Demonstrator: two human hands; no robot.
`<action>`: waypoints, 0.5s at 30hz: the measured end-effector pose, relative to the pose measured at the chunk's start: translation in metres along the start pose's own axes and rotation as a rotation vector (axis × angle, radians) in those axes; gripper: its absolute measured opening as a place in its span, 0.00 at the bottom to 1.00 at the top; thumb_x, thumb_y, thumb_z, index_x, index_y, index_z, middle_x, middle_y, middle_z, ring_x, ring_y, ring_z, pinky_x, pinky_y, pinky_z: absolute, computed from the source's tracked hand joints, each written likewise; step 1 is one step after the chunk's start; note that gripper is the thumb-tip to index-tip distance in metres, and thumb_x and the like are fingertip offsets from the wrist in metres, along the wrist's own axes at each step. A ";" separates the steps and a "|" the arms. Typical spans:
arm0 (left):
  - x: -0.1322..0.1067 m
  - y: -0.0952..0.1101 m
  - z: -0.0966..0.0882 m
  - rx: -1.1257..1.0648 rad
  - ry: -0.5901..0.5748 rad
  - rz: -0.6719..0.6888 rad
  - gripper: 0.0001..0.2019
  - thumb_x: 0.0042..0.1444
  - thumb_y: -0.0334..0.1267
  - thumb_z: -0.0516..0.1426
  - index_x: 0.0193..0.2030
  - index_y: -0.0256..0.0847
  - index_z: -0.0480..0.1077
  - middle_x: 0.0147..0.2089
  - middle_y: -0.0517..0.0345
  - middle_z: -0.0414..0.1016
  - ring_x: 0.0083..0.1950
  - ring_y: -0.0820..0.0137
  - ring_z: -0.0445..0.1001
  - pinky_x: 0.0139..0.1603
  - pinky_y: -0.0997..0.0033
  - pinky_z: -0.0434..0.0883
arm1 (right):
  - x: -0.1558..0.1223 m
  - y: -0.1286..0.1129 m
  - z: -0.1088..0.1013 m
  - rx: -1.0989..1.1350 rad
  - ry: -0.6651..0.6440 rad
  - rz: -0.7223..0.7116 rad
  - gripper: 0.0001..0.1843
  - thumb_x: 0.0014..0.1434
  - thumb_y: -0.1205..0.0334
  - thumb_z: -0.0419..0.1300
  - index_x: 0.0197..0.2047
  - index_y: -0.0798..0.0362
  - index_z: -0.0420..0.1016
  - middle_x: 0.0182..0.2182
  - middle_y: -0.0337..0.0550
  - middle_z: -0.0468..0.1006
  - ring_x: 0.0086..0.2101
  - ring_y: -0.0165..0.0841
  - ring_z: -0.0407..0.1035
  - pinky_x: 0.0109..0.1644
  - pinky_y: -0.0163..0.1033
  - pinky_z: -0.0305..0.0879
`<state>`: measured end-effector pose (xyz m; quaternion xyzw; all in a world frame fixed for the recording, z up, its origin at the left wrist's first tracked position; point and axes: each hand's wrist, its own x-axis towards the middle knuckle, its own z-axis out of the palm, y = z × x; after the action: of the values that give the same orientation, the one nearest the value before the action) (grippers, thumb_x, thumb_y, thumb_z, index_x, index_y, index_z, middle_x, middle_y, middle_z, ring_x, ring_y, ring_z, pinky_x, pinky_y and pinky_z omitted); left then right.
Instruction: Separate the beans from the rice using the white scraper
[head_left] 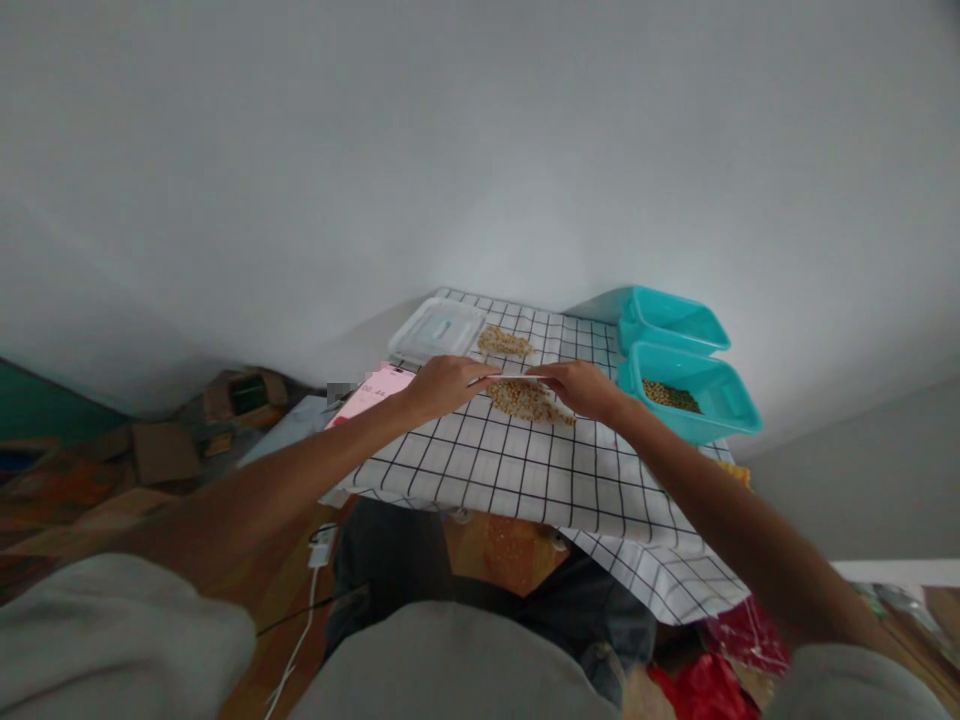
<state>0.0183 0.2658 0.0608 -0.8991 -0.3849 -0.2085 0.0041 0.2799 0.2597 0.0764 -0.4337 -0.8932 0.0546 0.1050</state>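
Between my two hands is a thin, flat white strip (516, 377), seen nearly edge-on and held level over the table. My left hand (444, 382) pinches its left end, and my right hand (581, 385) grips its right end. Just below the strip, a spread of yellowish kernels or beans (529, 403) lies on the checked cloth. A second, smaller heap of kernels (504, 342) sits behind the strip. What exactly the strip is, I cannot make out.
A clear plastic lid (439, 330) lies at the back left, near a pink-screened phone (373, 390). Two turquoise bins stand at the right; the front bin (727, 400) holds greenish beans (671, 396), with the rear bin (675, 318) behind it. The white checked cloth (480, 465) covers the table.
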 end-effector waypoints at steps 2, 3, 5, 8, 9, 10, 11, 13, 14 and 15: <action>-0.006 0.009 0.001 -0.006 0.001 0.008 0.16 0.63 0.42 0.49 0.52 0.44 0.73 0.43 0.52 0.82 0.43 0.65 0.78 0.44 0.66 0.71 | -0.008 -0.002 -0.002 0.012 -0.015 -0.021 0.19 0.66 0.63 0.47 0.57 0.43 0.69 0.48 0.40 0.78 0.45 0.33 0.73 0.48 0.39 0.66; -0.009 0.014 0.001 -0.008 -0.001 0.016 0.16 0.63 0.42 0.49 0.52 0.44 0.72 0.44 0.52 0.81 0.43 0.66 0.78 0.44 0.66 0.71 | -0.012 -0.002 -0.003 0.016 -0.022 -0.031 0.19 0.66 0.63 0.47 0.57 0.43 0.69 0.48 0.39 0.78 0.45 0.33 0.73 0.48 0.38 0.65; -0.014 0.023 0.000 -0.008 -0.002 0.031 0.16 0.63 0.41 0.49 0.53 0.43 0.72 0.46 0.52 0.81 0.44 0.66 0.78 0.45 0.66 0.71 | -0.018 -0.002 -0.005 0.017 -0.031 -0.043 0.19 0.65 0.64 0.49 0.57 0.43 0.69 0.48 0.39 0.78 0.45 0.32 0.73 0.49 0.38 0.66; -0.015 0.030 -0.001 0.006 0.008 0.030 0.16 0.63 0.39 0.49 0.54 0.43 0.71 0.46 0.52 0.80 0.43 0.66 0.78 0.45 0.66 0.71 | -0.021 -0.001 -0.007 0.006 -0.026 -0.041 0.20 0.65 0.65 0.49 0.57 0.44 0.69 0.47 0.40 0.78 0.44 0.33 0.73 0.48 0.39 0.67; -0.014 0.030 -0.002 0.014 0.015 0.023 0.16 0.63 0.38 0.49 0.54 0.43 0.71 0.45 0.51 0.80 0.43 0.66 0.78 0.44 0.66 0.72 | -0.019 0.000 -0.008 0.001 -0.017 -0.036 0.19 0.65 0.65 0.49 0.57 0.44 0.69 0.48 0.40 0.78 0.45 0.34 0.73 0.48 0.39 0.67; -0.012 0.028 -0.003 0.022 0.022 0.015 0.16 0.63 0.38 0.49 0.54 0.43 0.71 0.44 0.51 0.81 0.42 0.66 0.78 0.43 0.66 0.72 | -0.016 0.000 -0.008 -0.004 -0.005 -0.030 0.19 0.66 0.64 0.48 0.57 0.45 0.69 0.48 0.41 0.78 0.45 0.34 0.73 0.48 0.40 0.67; -0.009 0.024 -0.004 0.031 0.030 0.006 0.16 0.63 0.38 0.49 0.54 0.44 0.71 0.44 0.51 0.81 0.43 0.66 0.78 0.43 0.66 0.71 | -0.012 0.002 -0.009 -0.008 0.009 -0.023 0.19 0.66 0.64 0.47 0.57 0.45 0.69 0.49 0.41 0.77 0.45 0.34 0.73 0.49 0.40 0.66; -0.001 0.015 -0.006 0.052 0.046 -0.017 0.16 0.64 0.39 0.48 0.54 0.44 0.71 0.44 0.51 0.81 0.43 0.64 0.78 0.43 0.65 0.71 | 0.002 0.004 -0.008 -0.013 0.032 -0.011 0.19 0.67 0.63 0.46 0.57 0.46 0.69 0.50 0.42 0.77 0.46 0.35 0.72 0.50 0.41 0.65; 0.003 0.009 -0.007 0.064 0.052 -0.031 0.17 0.64 0.40 0.48 0.54 0.44 0.71 0.44 0.50 0.81 0.43 0.64 0.78 0.42 0.65 0.71 | 0.009 0.006 -0.008 -0.014 0.041 -0.006 0.19 0.67 0.63 0.46 0.57 0.46 0.69 0.50 0.42 0.77 0.47 0.34 0.72 0.51 0.41 0.65; 0.007 0.004 -0.008 0.076 0.056 -0.045 0.17 0.64 0.41 0.48 0.54 0.44 0.71 0.44 0.50 0.81 0.43 0.63 0.78 0.41 0.64 0.71 | 0.017 0.008 -0.007 -0.015 0.047 -0.002 0.19 0.67 0.63 0.46 0.57 0.46 0.69 0.50 0.42 0.77 0.47 0.34 0.72 0.51 0.41 0.65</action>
<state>0.0226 0.2660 0.0710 -0.8831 -0.4126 -0.2188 0.0444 0.2773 0.2775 0.0836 -0.4346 -0.8915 0.0375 0.1225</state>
